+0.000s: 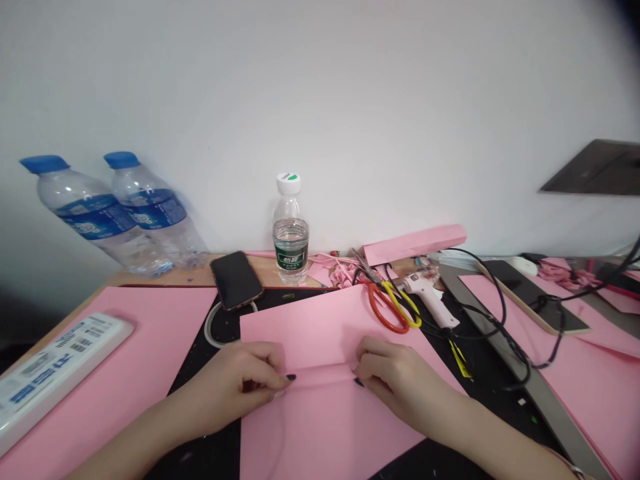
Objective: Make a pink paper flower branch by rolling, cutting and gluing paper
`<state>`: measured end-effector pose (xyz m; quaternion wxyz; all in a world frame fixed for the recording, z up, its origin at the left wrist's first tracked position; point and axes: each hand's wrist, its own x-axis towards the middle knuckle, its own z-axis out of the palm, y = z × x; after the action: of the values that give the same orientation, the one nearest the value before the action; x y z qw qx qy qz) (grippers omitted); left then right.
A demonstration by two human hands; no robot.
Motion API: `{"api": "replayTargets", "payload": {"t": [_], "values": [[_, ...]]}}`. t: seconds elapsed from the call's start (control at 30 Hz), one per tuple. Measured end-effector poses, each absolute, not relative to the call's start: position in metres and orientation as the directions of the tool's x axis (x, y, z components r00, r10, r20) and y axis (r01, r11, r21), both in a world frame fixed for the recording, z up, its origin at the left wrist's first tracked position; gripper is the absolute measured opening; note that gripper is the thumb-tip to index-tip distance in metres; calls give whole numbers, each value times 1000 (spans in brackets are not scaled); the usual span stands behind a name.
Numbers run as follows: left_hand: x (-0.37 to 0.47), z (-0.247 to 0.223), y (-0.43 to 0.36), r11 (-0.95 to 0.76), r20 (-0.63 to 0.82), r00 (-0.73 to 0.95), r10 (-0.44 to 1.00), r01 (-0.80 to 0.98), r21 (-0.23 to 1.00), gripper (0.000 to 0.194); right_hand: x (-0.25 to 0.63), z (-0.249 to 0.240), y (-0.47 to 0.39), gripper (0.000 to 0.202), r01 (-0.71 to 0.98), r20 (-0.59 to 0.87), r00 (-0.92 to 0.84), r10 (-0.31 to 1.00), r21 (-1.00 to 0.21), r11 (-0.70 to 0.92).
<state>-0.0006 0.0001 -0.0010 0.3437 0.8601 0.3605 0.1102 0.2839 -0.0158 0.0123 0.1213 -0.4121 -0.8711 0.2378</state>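
- The pink sheet (320, 433) lies at the middle of the desk, over a black mat (197, 360); a raised crease runs across it between the two hands, and the paper reaches toward the bottom edge of the view.
- The left hand (253, 373) holds the left end of the crease; its thumb and forefinger are pinched close on the paper, the other fingers curled in.
- The right hand (390, 370) holds the right end of the crease in the same way; its thumb and fingertips are drawn narrow on the paper, and the two hands are apart, facing each other.
- Scissors (384, 312) with a red and a yellow handle lie at the sheet's far right part; a pale glue gun (431, 300) lies just beside them, black cables (505, 313) running to the right.
- Behind the sheet, a small water bottle (291, 257) stands upright near the wall; a dark phone (236, 280) lies to its left, beside a white ring (212, 333).
- At far left, two large bottles (130, 213) with blue caps appear slanted; a white box (65, 373) rests on another sheet (175, 313).
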Motion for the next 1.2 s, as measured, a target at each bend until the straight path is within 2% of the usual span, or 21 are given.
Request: {"api": "replayTargets", "payload": {"t": [0.73, 1.07, 1.2], "values": [[-5, 0, 0, -456, -15, 700, 714, 481, 748, 22, 284, 18, -15, 21, 672, -15, -666, 746, -446, 591], [-8, -1, 5, -424, -18, 652, 758, 514, 746, 22, 286, 9, -14, 18, 669, 131, -670, 731, -320, 671], [-8, 0, 5, -441, 37, 625, 779, 506, 741, 23, 287, 4, -11, 19, 674, 204, -665, 718, -249, 695]]}}
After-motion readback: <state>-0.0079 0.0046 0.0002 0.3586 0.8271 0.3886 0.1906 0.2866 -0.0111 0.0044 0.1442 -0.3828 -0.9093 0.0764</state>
